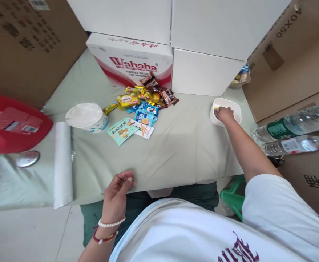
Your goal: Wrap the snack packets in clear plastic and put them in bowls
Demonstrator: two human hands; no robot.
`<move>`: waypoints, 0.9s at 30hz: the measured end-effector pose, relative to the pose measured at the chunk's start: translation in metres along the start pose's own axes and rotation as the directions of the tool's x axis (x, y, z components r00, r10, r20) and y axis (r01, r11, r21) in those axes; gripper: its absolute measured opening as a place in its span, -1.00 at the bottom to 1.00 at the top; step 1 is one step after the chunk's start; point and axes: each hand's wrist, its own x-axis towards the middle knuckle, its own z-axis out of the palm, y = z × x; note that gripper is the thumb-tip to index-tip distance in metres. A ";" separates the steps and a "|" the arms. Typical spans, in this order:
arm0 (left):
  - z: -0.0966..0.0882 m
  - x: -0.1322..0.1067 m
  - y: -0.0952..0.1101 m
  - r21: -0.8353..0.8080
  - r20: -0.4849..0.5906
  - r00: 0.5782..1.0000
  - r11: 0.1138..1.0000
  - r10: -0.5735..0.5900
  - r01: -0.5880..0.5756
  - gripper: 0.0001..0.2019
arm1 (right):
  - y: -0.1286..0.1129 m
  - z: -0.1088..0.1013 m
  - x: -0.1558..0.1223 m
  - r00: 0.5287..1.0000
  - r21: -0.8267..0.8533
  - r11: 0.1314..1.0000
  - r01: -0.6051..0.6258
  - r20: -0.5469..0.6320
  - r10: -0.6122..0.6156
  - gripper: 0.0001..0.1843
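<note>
At the right of the table, my right hand (pixel 225 114) reaches down into a white plastic tub (pixel 238 111). Its fingers look bunched together and are partly hidden; a bit of yellow shows beside them, too small to name. My left hand (pixel 120 187) hovers at the table's front edge, fingers curled toward the thumb, with nothing visible in it. Between the hands and the box lies a pile of snacks: yellow-wrapped snacks (pixel 128 99), brown-wrapped snacks (pixel 167 96), blue packets (pixel 145 112), a green packet (pixel 122 131) and a white packet (pixel 144 130).
A white paper bucket (pixel 94 123), a plastic film roll (pixel 63 163), a round metal lid (pixel 28 159) and a red container (pixel 12 123) stand left. Behind the snacks is a Wahaha box (pixel 132 65). Two bottles (pixel 298 123) and a filled clear bowl (pixel 239 80) are right.
</note>
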 end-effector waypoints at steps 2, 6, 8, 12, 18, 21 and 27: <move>-0.014 0.003 0.005 0.149 -0.084 0.990 0.984 0.116 -0.102 -0.60 | -0.001 0.003 0.001 0.995 -0.051 0.994 -0.100 -0.028 0.099 -0.44; -0.043 0.035 0.034 0.502 -0.161 0.835 0.772 0.526 -0.390 -0.73 | -0.006 -0.012 -0.011 0.976 -0.036 0.994 0.107 -0.186 -0.112 -0.57; -0.054 0.066 0.055 0.636 -0.099 0.740 0.614 0.665 -0.467 -0.73 | -0.016 -0.022 -0.035 0.934 -0.069 0.961 0.268 -0.226 -0.277 -0.66; -0.060 0.140 0.086 0.758 0.057 0.726 0.444 0.685 -0.478 -0.59 | -0.046 -0.028 -0.112 0.871 -0.008 0.910 0.414 -0.286 -0.399 -0.77; -0.049 0.174 0.099 0.776 0.194 0.770 0.385 0.608 -0.499 -0.74 | -0.074 -0.032 -0.190 0.923 0.168 0.916 0.363 -0.199 -0.330 -0.77; -0.039 0.128 0.100 0.733 0.310 0.712 0.319 0.630 -0.601 -0.74 | -0.101 -0.055 -0.197 0.924 0.251 0.891 0.377 -0.167 -0.344 -0.74; 0.009 0.008 0.077 0.419 0.705 0.359 0.049 0.612 -0.907 -0.71 | -0.207 -0.084 -0.203 0.571 0.423 0.537 0.729 0.055 -0.819 -0.68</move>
